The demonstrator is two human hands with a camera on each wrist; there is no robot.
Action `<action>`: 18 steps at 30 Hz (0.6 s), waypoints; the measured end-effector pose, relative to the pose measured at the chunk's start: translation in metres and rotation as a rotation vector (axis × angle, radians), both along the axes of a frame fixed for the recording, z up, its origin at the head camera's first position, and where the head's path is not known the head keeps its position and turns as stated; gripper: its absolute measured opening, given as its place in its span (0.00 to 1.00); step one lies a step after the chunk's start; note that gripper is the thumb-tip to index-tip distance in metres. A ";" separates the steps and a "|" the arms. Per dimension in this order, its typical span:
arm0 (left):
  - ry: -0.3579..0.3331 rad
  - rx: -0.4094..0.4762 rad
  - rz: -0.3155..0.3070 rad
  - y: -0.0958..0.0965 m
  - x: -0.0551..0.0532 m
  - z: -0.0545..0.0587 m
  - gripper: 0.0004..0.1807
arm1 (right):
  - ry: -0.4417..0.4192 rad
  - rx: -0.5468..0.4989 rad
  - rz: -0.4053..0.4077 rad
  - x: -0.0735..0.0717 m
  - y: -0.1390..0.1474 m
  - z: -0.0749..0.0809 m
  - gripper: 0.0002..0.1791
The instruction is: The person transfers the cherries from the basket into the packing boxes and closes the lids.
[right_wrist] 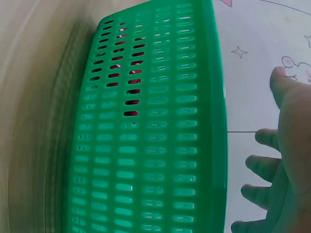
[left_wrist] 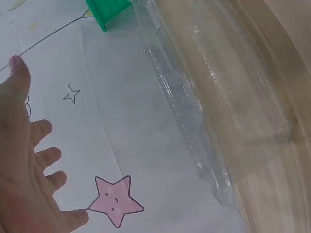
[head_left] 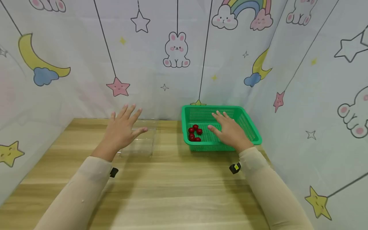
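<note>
My left hand is raised with fingers spread, holding nothing, over a clear plastic box on the left of the table. In the left wrist view the transparent box lies beyond the fingers. My right hand, fingers extended and without anything in its grasp, hovers over a green slotted basket. Several small, round, dark red fruits are grouped at the basket's left end. Through the slots of the basket wall bits of red show in the right wrist view.
The wood-grain table backs onto a white curtain printed with stars, moons and rabbits, which also runs along both sides. Each sleeve has a black wrist camera beneath it.
</note>
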State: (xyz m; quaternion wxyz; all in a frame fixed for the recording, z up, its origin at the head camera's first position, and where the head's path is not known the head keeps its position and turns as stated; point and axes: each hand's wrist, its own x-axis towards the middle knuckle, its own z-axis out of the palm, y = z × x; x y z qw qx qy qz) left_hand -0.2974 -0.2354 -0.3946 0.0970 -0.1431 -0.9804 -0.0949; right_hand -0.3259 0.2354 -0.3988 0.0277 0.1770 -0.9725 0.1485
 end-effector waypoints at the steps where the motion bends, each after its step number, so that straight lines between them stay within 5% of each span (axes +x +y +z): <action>1: -0.017 0.012 -0.007 -0.003 -0.001 0.001 0.54 | -0.002 -0.010 0.003 0.001 -0.001 -0.001 0.48; 9: -0.212 0.001 -0.076 -0.032 -0.006 0.002 0.65 | -0.051 -0.032 0.071 0.010 -0.015 -0.013 0.41; 13: -0.313 -0.013 -0.083 -0.037 -0.009 -0.005 0.74 | -0.084 -0.030 0.124 0.014 -0.022 -0.019 0.38; 18: -0.392 0.012 -0.111 -0.043 -0.016 -0.017 0.74 | -0.115 -0.008 0.169 0.016 -0.028 -0.024 0.40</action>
